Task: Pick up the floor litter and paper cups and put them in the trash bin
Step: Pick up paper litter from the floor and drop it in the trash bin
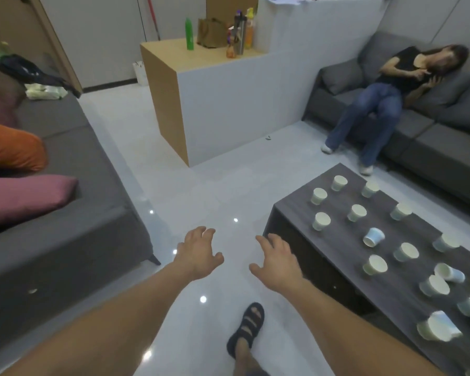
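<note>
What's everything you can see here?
paper cups: at least fourteen, white and pale blue, coffee table
coffee table: one, dark, right
litter scrap: one, dark, floor by counter
counter: one, white and tan, middle
green bottle: one, on counter
sofas: two, grey, left and right
orange cushion: one, left sofa
purple cushion: one, left sofa
seated person: one, blue jeans, right sofa
left hand: one, empty, above floor
right hand: one, empty, by coffee table
foot: one, dark sandal, floor
</note>
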`<state>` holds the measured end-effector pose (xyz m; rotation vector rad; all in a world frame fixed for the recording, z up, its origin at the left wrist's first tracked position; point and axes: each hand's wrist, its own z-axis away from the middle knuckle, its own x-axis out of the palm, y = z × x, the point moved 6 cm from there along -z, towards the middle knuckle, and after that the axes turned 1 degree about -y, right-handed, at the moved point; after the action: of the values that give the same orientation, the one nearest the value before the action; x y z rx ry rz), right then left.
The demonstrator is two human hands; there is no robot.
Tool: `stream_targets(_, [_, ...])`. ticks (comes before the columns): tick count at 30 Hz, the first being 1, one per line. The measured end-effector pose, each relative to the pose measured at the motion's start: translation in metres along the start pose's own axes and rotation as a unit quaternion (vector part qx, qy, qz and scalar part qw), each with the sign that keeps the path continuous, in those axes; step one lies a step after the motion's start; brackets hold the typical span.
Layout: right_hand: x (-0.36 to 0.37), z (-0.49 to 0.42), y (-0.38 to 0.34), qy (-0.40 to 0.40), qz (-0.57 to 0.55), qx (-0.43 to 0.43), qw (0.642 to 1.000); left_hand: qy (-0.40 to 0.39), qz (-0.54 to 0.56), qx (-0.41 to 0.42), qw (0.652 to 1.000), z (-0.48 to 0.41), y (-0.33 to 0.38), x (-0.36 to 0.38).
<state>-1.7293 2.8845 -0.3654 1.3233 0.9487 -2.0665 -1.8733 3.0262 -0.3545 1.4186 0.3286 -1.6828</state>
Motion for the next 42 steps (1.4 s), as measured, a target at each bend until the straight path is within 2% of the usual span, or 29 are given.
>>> stream_targets(10, [-0.095,-0.241,0.004,-0.005,-0.015,-0.041,0.999,0.019,0.005,-0.024,1.0,-0.219,0.027,-0.089])
stream_targets(19, [-0.134,-0.424,0.021,-0.023,-0.012,-0.004,1.0,-0.02,0.009,0.017,1.0,-0.419,0.056,-0.119])
stream_targets(28, [-0.187,-0.6,0.039,-0.024,-0.044,0.083,0.995,-0.054,-0.016,0.08,0.995,-0.631,0.081,-0.181])
stream_targets(36, [-0.225,-0.744,0.105,-0.036,-0.063,0.117,0.99,-0.089,-0.042,0.116,0.988,-0.806,0.153,-0.192])
stream_targets(42, [-0.281,-0.87,0.169,-0.041,-0.072,0.112,0.99,-0.097,-0.038,0.085,0.991,-0.934,0.216,-0.208])
